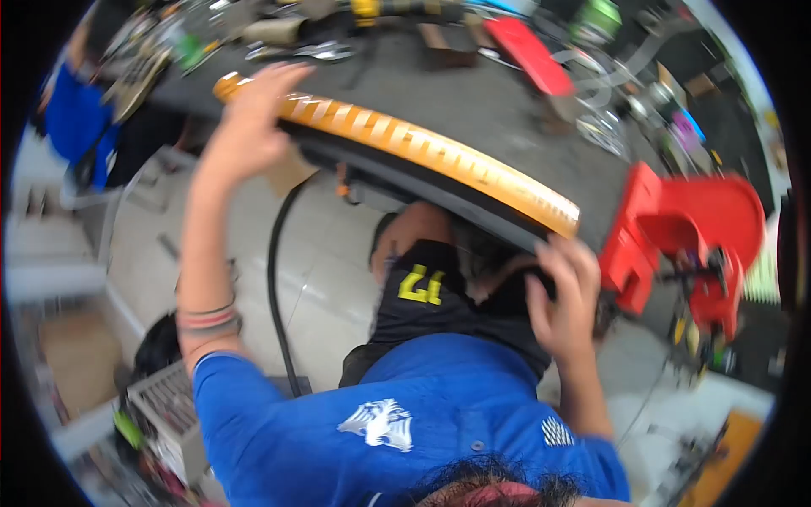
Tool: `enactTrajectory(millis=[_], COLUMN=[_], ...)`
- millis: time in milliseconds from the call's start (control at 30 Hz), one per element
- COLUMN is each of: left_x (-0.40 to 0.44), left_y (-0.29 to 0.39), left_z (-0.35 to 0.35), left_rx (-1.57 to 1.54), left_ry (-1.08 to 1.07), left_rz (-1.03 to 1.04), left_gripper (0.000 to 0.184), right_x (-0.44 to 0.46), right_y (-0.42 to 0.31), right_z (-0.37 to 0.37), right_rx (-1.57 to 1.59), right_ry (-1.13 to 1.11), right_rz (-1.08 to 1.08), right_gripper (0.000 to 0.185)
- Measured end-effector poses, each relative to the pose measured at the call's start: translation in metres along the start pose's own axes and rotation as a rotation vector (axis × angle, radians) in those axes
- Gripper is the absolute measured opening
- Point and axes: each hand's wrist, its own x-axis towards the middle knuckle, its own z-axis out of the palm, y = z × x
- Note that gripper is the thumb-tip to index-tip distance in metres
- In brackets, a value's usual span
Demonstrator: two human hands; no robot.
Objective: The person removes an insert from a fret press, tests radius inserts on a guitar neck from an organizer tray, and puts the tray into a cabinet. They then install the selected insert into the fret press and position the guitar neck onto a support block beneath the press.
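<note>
A long, shiny yellow-orange roll (pixel 431 150) with pale cross stripes lies slantwise along the front edge of the dark workbench. My left hand (pixel 253 122) lies over its left end, fingers stretched out and thumb apart, a little blurred. By the right end of the roll is my right hand (pixel 568 291), fingers spread from the thumb and fingertips at the roll's end. Whether those fingertips press on it is unclear. Neither hand is wrapped round the roll.
A red vise-like fixture (pixel 676 220) stands at the bench's right. Tools and a red bar (pixel 530 55) lie along the back of the grey bench top (pixel 397 80). A black hose (pixel 274 279) hangs below. Another person in a blue shirt (pixel 76 118) is at the far left.
</note>
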Motion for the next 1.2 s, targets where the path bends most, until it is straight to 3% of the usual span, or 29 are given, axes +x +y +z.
enactTrajectory(millis=[67,100,167,267,467,600,633,700,733,800,867,1000,1067,1200], left_x=[0.007,0.012,0.027,0.026,0.036,0.035,0.042,0.080,0.101,0.142,0.201,0.289,0.305,0.333], left_y=[-0.042,-0.066,-0.054,-0.058,-0.063,-0.045,-0.024,0.042,0.085,0.139,0.162,0.184,0.192,0.196], left_z=[0.002,0.009,0.002,0.003,0.023,0.008,0.003,-0.007,-0.011,0.007,0.057,0.144,0.162,0.162], left_rx=[-0.034,-0.159,-0.258,-0.240,-0.201,0.050,0.081,0.001,-0.125,-0.265,-0.204,0.191,0.270,0.451], left_ry=[-0.129,-0.292,-0.386,-0.366,-0.320,-0.397,-0.264,-0.102,-0.142,-0.145,-0.135,-0.220,-0.404,-0.474], left_rz=[-0.054,-0.101,-0.144,-0.137,-0.053,-0.120,-0.036,0.189,0.180,0.360,0.477,0.446,0.295,0.341], left_gripper=[0.081,0.084,0.053,0.047,0.047,0.049,0.049,0.047,0.045,0.046,0.056,0.088,0.091,0.082], right_x=[0.060,0.075,0.085,0.085,0.053,0.001,-0.017,-0.049,-0.061,-0.082,-0.094,-0.123,-0.142,-0.179], right_y=[0.002,0.010,0.025,0.030,0.013,-0.007,-0.004,0.007,0.011,0.018,0.018,0.016,0.013,0.015], right_z=[0.012,0.024,0.046,0.062,0.049,-0.007,-0.017,-0.027,-0.031,-0.033,-0.036,-0.043,-0.052,-0.056], right_rx=[-0.078,-0.151,-0.164,-0.210,-0.149,0.190,0.211,0.205,0.247,0.300,0.260,0.232,0.217,0.211], right_ry=[-0.067,-0.074,-0.142,-0.155,0.184,0.057,0.029,-0.009,-0.021,-0.052,-0.066,-0.080,-0.044,0.043], right_rz=[-0.008,-0.027,0.046,0.022,-0.095,-0.240,-0.238,-0.124,-0.051,0.066,0.045,0.061,0.128,0.304], right_gripper=[0.074,0.081,0.079,0.071,0.058,0.033,0.030,0.031,0.032,0.031,0.030,0.028,0.028,0.028])
